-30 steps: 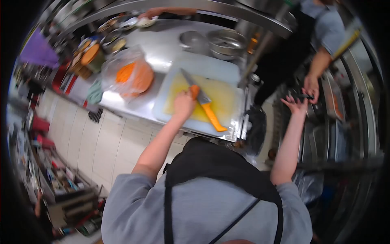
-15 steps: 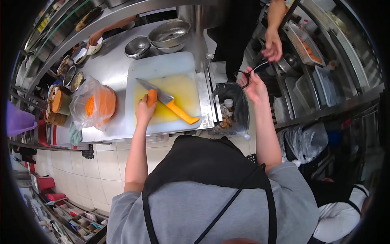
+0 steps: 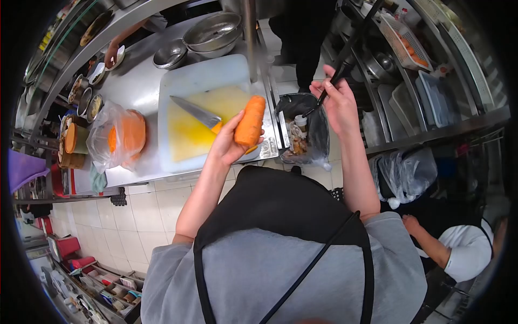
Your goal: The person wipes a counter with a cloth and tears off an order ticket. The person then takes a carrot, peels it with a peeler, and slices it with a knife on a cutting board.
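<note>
Mostly, carrot (image 3: 250, 123) and left hand (image 3: 227, 142) hide the knife handle (image 3: 217, 127)

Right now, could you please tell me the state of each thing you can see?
Carrot: held in the left hand.
Cutting board: stained yellow.
Knife: lying on the board, blade uncovered.
Plastic bag: bulging, orange shreds inside.
Bin: open, rubbish inside.
Black tool: held in the right hand.

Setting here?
Likely a commercial kitchen: a steel counter with a knife on a cutting board, stacked metal bowls, and a shelving rack of bins.
</note>
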`<state>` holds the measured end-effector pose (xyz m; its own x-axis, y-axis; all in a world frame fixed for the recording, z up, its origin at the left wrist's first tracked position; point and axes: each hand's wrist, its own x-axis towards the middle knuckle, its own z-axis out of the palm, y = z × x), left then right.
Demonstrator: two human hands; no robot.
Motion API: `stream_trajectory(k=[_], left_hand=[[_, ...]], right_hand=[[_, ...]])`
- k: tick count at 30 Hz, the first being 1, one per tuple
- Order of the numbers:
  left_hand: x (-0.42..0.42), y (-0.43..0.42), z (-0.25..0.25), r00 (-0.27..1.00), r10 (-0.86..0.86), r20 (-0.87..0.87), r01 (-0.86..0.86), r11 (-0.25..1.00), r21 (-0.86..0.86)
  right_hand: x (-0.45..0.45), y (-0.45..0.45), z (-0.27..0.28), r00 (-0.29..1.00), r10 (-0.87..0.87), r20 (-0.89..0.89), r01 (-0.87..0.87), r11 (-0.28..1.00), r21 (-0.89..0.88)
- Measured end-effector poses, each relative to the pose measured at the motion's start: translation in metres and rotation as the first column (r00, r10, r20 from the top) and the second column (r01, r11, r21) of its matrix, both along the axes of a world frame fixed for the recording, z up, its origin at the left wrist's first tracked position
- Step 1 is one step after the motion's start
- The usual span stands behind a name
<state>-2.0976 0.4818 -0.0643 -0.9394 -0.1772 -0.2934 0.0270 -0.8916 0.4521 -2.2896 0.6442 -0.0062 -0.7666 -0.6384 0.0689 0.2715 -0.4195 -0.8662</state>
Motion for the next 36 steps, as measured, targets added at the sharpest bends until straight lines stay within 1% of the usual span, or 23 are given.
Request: stream_trajectory(k=[1, 3, 4, 5, 7, 9, 11, 12, 13, 15, 16, 17, 19, 21, 22, 26, 28, 29, 31, 32, 33, 35, 36], left_hand=[[-0.008, 0.005, -0.003, 0.999, -0.030, 0.021, 0.029, 0.998, 0.058], [-0.021, 0.016, -0.003, 0.997, -0.020, 0.069, 0.016, 0.999, 0.049], [-0.027, 0.019, -0.002, 0.997, -0.028, 0.076, 0.026, 0.999, 0.034], [-0.033, 0.022, 0.000, 0.996, -0.037, 0.085, 0.035, 0.999, 0.019], [-0.042, 0.028, 0.004, 0.993, -0.029, 0.112, 0.028, 1.000, 0.012], [-0.050, 0.033, 0.004, 0.993, -0.098, 0.071, 0.098, 0.995, -0.006], [-0.059, 0.040, 0.000, 0.993, -0.107, 0.048, 0.106, 0.994, 0.016], [-0.063, 0.043, -0.001, 0.993, -0.095, 0.075, 0.094, 0.996, 0.009], [-0.067, 0.047, -0.001, 0.992, -0.082, 0.101, 0.083, 0.997, -0.002], [-0.075, 0.060, 0.010, 0.990, -0.026, 0.140, 0.029, 0.999, -0.025], [-0.079, 0.066, 0.017, 0.980, 0.051, 0.192, -0.043, 0.998, -0.047], [-0.083, 0.070, 0.021, 0.962, 0.127, 0.241, -0.113, 0.991, -0.073], [-0.087, 0.072, 0.016, 0.953, 0.131, 0.274, -0.122, 0.991, -0.050], [-0.090, 0.072, 0.007, 0.974, 0.046, 0.223, -0.047, 0.999, -0.002], [-0.092, 0.074, 0.009, 0.961, 0.069, 0.269, -0.067, 0.998, -0.017], [-0.096, 0.072, -0.001, 0.960, 0.093, 0.265, -0.084, 0.995, -0.045], [-0.096, 0.065, -0.009, 0.978, -0.043, 0.205, 0.046, 0.999, -0.010], [-0.095, 0.066, -0.009, 0.978, -0.031, 0.208, 0.035, 0.999, -0.014], [-0.093, 0.072, -0.003, 0.977, -0.037, 0.209, 0.038, 0.999, 0.000], [-0.093, 0.072, -0.002, 0.984, -0.038, 0.174, 0.039, 0.999, -0.002], [-0.093, 0.070, -0.001, 0.984, -0.036, 0.172, 0.038, 0.999, -0.007], [-0.093, 0.067, 0.002, 0.990, 0.021, 0.138, -0.015, 0.999, -0.045], [-0.093, 0.067, 0.004, 0.990, 0.027, 0.138, -0.022, 0.999, -0.043]], right_hand=[[0.004, 0.000, 0.009, 1.000, 0.001, 0.001, -0.001, 1.000, 0.006], [0.007, 0.002, 0.022, 0.984, -0.070, -0.162, 0.072, 0.997, 0.005], [0.004, 0.004, 0.024, 0.983, -0.069, -0.168, 0.061, 0.997, -0.050], [0.000, 0.005, 0.025, 0.983, -0.071, -0.168, 0.063, 0.997, -0.052], [-0.007, 0.007, 0.029, 0.996, -0.027, -0.082, 0.012, 0.985, -0.173], [-0.007, 0.003, 0.033, 0.998, -0.030, -0.047, 0.020, 0.977, -0.210], [-0.006, -0.003, 0.032, 1.000, -0.025, 0.001, 0.024, 0.960, -0.278], [0.001, -0.009, 0.034, 0.998, -0.029, 0.054, 0.042, 0.965, -0.258], [0.003, -0.011, 0.029, 0.994, 0.052, 0.095, -0.021, 0.952, -0.306], [0.003, -0.019, 0.017, 0.978, 0.118, 0.171, -0.055, 0.940, -0.335], [0.003, -0.023, 0.009, 0.966, 0.132, 0.222, -0.050, 0.938, -0.343], [0.003, -0.027, 0.003, 0.970, 0.128, 0.208, -0.060, 0.950, -0.306], [-0.004, -0.027, -0.003, 0.969, 0.135, 0.206, -0.068, 0.950, -0.305], [-0.009, -0.027, -0.004, 0.972, 0.136, 0.193, -0.072, 0.950, -0.305], [-0.009, -0.026, -0.004, 0.974, 0.130, 0.185, -0.070, 0.952, -0.299], [-0.018, -0.025, -0.002, 0.971, 0.146, 0.189, -0.086, 0.952, -0.293], [-0.036, -0.028, -0.003, 0.998, -0.044, -0.050, 0.029, 0.964, -0.266], [-0.051, -0.026, -0.010, 1.000, 0.002, 0.018, 0.003, 0.957, -0.291], [-0.064, -0.025, -0.014, 0.988, -0.058, -0.141, 0.024, 0.971, -0.237], [-0.072, -0.022, -0.019, 0.978, -0.033, -0.206, -0.009, 0.980, -0.200], [-0.074, -0.023, -0.018, 0.978, -0.033, -0.208, -0.011, 0.979, -0.205], [-0.075, -0.021, -0.016, 0.998, -0.050, -0.041, 0.033, 0.934, -0.356], [-0.074, -0.018, -0.011, 0.997, -0.075, -0.035, 0.059, 0.942, -0.330]])
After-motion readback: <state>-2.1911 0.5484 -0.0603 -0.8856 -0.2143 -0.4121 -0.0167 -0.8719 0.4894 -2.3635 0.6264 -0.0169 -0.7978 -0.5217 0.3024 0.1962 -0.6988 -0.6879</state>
